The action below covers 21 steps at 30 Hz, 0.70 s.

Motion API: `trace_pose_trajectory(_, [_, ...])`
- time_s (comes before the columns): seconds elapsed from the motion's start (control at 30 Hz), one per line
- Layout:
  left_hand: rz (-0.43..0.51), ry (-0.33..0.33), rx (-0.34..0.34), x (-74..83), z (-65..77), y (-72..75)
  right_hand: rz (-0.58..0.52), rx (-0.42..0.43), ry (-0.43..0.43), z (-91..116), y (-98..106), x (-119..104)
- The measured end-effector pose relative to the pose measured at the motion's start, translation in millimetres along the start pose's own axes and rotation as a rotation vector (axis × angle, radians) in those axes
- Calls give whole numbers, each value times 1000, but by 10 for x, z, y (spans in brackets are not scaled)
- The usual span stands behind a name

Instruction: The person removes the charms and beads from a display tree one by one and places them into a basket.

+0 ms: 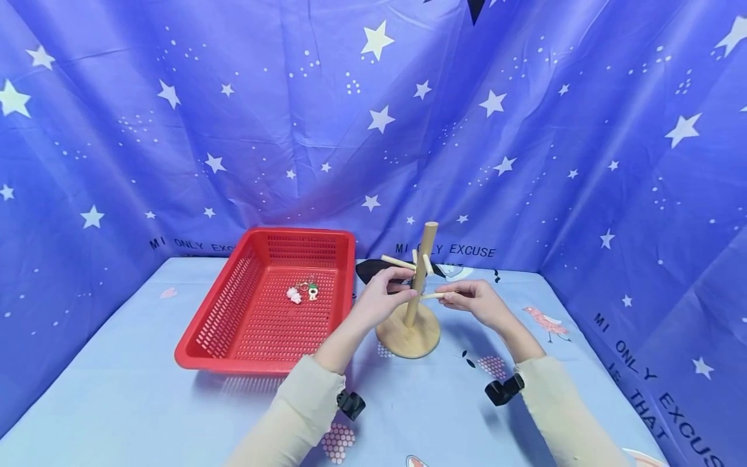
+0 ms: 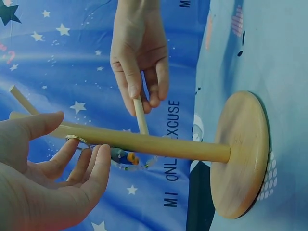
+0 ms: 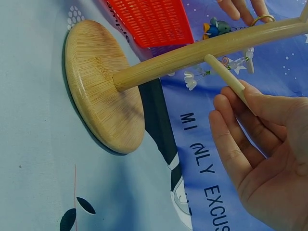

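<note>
A wooden peg stand (image 1: 426,243) stands on its round base (image 1: 408,340). My left hand (image 1: 379,298) is beside the post and holds a keychain by its gold ring (image 3: 263,19) at the fingertips. From the ring hang a blue-grey figure (image 3: 219,28) with orange and yellow parts and a beaded strand with a white flower (image 3: 190,81). The post partly hides this keychain in the left wrist view. My right hand (image 1: 475,301) pinches the free end of a low peg (image 3: 224,74) between thumb and fingers.
Left of the stand is a red plastic basket (image 1: 265,366). Inside it lie a pink-and-white charm (image 1: 294,296) and a green-and-white charm (image 1: 312,292). Upper pegs (image 1: 399,263) stick out near my left hand. A starry blue curtain (image 1: 373,130) hangs behind the table.
</note>
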<state>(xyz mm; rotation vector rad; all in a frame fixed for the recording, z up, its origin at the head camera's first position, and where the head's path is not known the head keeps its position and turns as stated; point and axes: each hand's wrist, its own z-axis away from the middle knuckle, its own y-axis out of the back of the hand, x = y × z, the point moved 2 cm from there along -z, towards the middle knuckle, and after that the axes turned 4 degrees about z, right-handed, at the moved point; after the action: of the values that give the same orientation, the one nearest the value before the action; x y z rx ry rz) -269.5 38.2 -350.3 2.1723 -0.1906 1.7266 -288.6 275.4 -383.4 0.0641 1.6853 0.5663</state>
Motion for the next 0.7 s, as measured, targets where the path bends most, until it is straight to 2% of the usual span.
trace_pose_trajectory(0.13, [-35, 1, 29, 4, -12, -14, 7, 6, -2, -4, -10, 1])
trace_pose_trajectory(0.37, [-36, 6, 45, 4, -49, -16, 16, 13, 6, -6, -18, -7])
trace_pose_trajectory(0.7, [24, 9, 117, -5, -87, -34, -9, 19, 0, 4, -22, -18])
